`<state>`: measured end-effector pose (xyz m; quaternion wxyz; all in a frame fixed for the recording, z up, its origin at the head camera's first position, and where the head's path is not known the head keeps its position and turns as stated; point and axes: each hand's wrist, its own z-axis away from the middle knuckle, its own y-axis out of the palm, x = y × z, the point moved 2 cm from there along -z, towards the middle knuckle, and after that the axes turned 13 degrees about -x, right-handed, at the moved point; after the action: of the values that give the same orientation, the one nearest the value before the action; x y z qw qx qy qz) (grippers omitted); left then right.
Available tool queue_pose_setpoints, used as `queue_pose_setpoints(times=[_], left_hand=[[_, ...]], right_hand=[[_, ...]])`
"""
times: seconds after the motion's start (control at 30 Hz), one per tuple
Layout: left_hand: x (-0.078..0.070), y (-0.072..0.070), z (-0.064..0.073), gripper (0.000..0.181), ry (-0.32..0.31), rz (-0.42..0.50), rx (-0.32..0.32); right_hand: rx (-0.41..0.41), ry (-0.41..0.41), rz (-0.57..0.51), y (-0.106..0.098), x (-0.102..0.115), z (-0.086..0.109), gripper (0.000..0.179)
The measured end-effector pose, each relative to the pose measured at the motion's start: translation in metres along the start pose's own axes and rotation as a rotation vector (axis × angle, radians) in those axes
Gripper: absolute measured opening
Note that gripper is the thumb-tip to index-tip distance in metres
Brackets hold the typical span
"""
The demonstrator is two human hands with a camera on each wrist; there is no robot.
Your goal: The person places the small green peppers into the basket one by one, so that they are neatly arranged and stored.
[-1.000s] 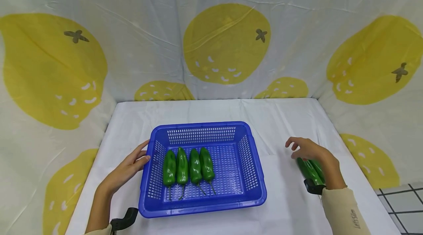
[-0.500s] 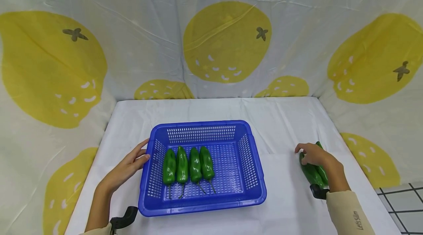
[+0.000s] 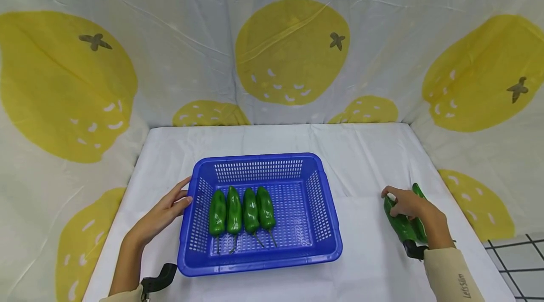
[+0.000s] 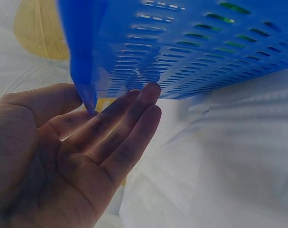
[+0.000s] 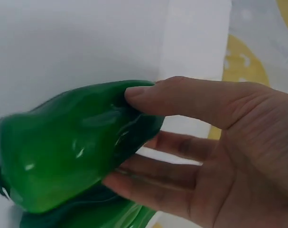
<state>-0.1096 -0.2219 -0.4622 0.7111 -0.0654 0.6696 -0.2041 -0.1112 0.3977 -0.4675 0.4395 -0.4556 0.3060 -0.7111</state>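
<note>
Several glossy green peppers, one of them a green pepper (image 3: 234, 211), lie side by side in the left half of a blue plastic basket (image 3: 260, 270). My left hand (image 3: 163, 210) touches the basket's left rim. In the left wrist view its fingers (image 4: 129, 147) reach rather straight beneath the rim, alongside the slotted wall. On the right, my right hand (image 3: 407, 204) holds another green pepper (image 5: 63, 147) near its pointed end, thumb on one side and fingers on the other. A further green pepper (image 5: 106, 216) lies behind it, partly covered by the hand and the held pepper.
A white cloth (image 3: 361, 245) covers the table under the basket and peppers. A curtain with yellow fruit prints (image 3: 293, 52) encloses the table at the back and both sides. Black wrist camera mounts (image 3: 159, 279) sit at the wrists.
My right hand has moved slightly right and down onto the peppers, and its thumb and fingers have closed on one. The peppers there have spread apart at the tips. The left hand stays put.
</note>
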Motion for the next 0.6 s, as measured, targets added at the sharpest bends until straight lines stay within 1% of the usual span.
queue_pose_setpoints(times=[0.13, 0.27, 0.37, 0.6], left_hand=[[0.002, -0.001, -0.001, 0.059, -0.004, -0.01, -0.008], [0.004, -0.001, -0.001, 0.059, -0.012, -0.01, -0.011], [0.004, -0.001, -0.001, 0.059, -0.012, -0.007, -0.009], [0.002, 0.0, -0.001, 0.059, -0.007, -0.011, -0.004]], right_hand=[[-0.015, -0.033, -0.059, 0.004, -0.005, -0.005, 0.043], [-0.012, -0.051, -0.115, 0.005, -0.005, -0.007, 0.039], [-0.001, -0.087, -0.15, 0.003, 0.0, -0.007, 0.039], [0.032, -0.136, -0.241, -0.008, 0.02, -0.01, 0.041]])
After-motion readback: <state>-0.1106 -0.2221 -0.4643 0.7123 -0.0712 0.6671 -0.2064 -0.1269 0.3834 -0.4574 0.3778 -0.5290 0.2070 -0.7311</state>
